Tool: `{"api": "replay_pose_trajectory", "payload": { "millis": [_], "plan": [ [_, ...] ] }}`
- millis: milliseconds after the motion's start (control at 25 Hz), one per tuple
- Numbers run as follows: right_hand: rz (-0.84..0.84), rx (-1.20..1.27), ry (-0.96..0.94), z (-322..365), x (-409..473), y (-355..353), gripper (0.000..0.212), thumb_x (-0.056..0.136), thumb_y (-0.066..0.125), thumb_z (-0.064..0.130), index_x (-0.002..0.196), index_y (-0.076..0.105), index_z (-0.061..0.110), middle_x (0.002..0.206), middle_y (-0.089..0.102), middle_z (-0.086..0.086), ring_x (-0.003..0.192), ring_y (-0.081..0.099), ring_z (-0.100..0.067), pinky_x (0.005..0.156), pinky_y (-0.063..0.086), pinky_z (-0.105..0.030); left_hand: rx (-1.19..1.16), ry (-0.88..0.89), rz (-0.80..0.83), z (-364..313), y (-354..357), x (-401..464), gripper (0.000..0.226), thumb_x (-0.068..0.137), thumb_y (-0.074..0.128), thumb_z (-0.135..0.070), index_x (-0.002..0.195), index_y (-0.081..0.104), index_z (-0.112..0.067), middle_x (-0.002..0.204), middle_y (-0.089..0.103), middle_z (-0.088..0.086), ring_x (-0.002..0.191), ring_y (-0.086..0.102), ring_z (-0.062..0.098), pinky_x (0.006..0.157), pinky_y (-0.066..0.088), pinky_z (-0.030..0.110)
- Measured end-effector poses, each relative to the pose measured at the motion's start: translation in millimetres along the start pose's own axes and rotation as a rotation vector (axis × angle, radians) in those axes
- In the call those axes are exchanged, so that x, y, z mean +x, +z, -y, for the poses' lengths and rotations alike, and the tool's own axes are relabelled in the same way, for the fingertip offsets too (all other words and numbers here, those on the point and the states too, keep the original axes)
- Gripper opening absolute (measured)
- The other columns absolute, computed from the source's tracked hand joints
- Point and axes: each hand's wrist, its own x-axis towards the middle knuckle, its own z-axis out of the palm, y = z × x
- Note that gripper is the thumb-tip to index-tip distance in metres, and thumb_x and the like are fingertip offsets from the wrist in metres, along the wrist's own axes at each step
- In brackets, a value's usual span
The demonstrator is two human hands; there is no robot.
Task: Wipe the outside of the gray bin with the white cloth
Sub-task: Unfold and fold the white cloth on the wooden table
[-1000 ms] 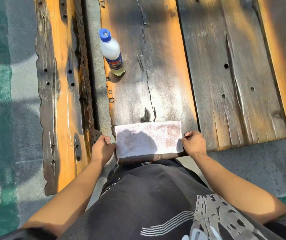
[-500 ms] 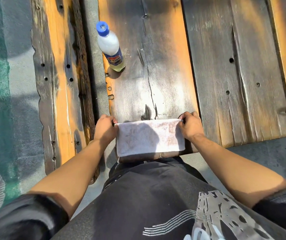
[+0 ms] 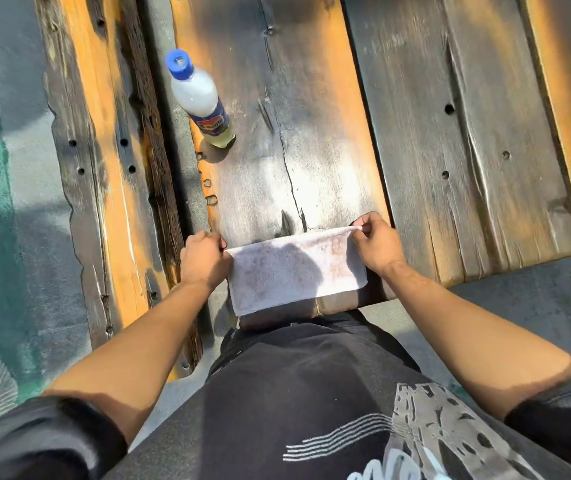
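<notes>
Head: both hands (image 3: 204, 259) (image 3: 375, 247) pinch white cloth (image 3: 296, 268) corners.

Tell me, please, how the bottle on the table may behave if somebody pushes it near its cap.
The bottle stands upright, tall and narrow, so a push near its cap would probably tip it. It looks largely full, so likely rather heavy. Its round body would probably roll on the table, perhaps off the nearby edge.

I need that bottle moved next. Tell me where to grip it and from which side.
Grip the bottle around its clear body between the blue cap and the label, coming from the right over the open plank. It stands upright near the plank's left edge, apart from both hands.
</notes>
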Motion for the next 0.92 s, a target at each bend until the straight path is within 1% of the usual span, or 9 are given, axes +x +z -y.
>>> {"api": "replay_pose_trajectory", "payload": {
  "millis": [80,200,280,400,520,600,680,760,920],
  "plan": [
    [0.005,0.079,0.021,2,-2,2,0.012,0.097,0.063,0.015,0.108,0.06,0.017,0.085,0.06,0.004,0.08,0.058,-0.014,0.079,0.048,-0.026,0.044,0.042,-0.01,-17,-3,2,0.022,0.084,0.064,-0.025,0.104,0.065,-0.015,0.106,0.059,0.007,0.108,0.052,0.03,0.093,0.043,0.043],
    [0.005,0.225,0.124,0,-4,5,0.023,0.089,0.074,0.022,0.11,0.065,0.019,0.087,0.064,0.001,0.08,0.062,-0.015,0.083,0.054,-0.034,-0.126,0.145,0.069,-67,-6,12,0.012,0.085,0.064,-0.019,0.094,0.069,-0.014,0.101,0.068,0.008,0.099,0.06,0.026,0.086,0.048,0.037],
    [0.015,0.333,0.197,-1,-6,8,0.029,0.081,0.082,0.024,0.106,0.07,0.015,0.095,0.075,-0.002,0.086,0.072,-0.017,0.087,0.06,-0.037,-0.331,0.126,0.207,-108,-3,19,0.013,0.088,0.062,-0.019,0.083,0.071,-0.01,0.09,0.075,0.008,0.084,0.068,0.024,0.075,0.055,0.033],
    [0.04,0.496,0.234,7,-19,13,0.025,0.077,0.084,0.011,0.1,0.074,0.006,0.093,0.079,-0.01,0.083,0.076,-0.019,0.086,0.062,-0.04,-0.634,0.011,0.483,-163,6,19,0.042,0.093,0.069,-0.039,0.081,0.071,0.001,0.07,0.072,0.017,0.063,0.066,0.028,0.063,0.058,0.04],
    [0.055,0.518,0.189,14,-33,13,0.017,0.079,0.077,-0.001,0.095,0.076,0.004,0.074,0.074,0.003,0.064,0.067,-0.004,0.069,0.057,-0.024,-0.53,0.047,0.533,-189,12,13,0.049,0.085,0.074,-0.05,0.07,0.069,-0.003,0.056,0.068,0.015,0.047,0.061,0.021,0.051,0.051,0.025],
    [0.057,0.591,0.172,14,-40,15,0.024,0.079,0.074,-0.008,0.102,0.073,0.0,0.07,0.07,0.009,0.062,0.063,0.004,0.069,0.052,-0.015,-0.457,0.071,0.519,-189,13,14,0.035,0.081,0.08,-0.038,0.07,0.065,-0.009,0.057,0.068,0.009,0.047,0.06,0.019,0.053,0.05,0.025],
    [0.067,0.656,0.178,14,-45,18,0.044,0.079,0.077,-0.008,0.119,0.066,0.005,0.088,0.072,0.005,0.077,0.066,-0.001,0.08,0.054,-0.016,-0.477,0.036,0.521,-185,14,15,0.019,0.079,0.082,-0.017,0.076,0.065,-0.007,0.064,0.07,0.014,0.054,0.062,0.023,0.061,0.056,0.035],
    [0.094,0.585,0.156,13,-51,22,0.055,0.079,0.078,-0.003,0.128,0.06,0.014,0.098,0.071,0.002,0.081,0.066,-0.005,0.079,0.054,-0.016,-0.519,-0.017,0.531,-181,14,12,0.011,0.08,0.076,-0.002,0.078,0.066,-0.004,0.067,0.069,0.019,0.058,0.064,0.027,0.069,0.061,0.044],
    [0.078,-0.049,0.021,1,-61,29,0.048,0.08,0.076,0.015,0.125,0.062,0.02,0.112,0.069,-0.002,0.093,0.062,-0.015,0.085,0.051,-0.029,-0.654,-0.083,0.537,-165,5,11,0.01,0.084,0.069,0.003,0.088,0.061,-0.001,0.064,0.066,0.017,0.06,0.067,0.027,0.075,0.062,0.049]
  ]
}}
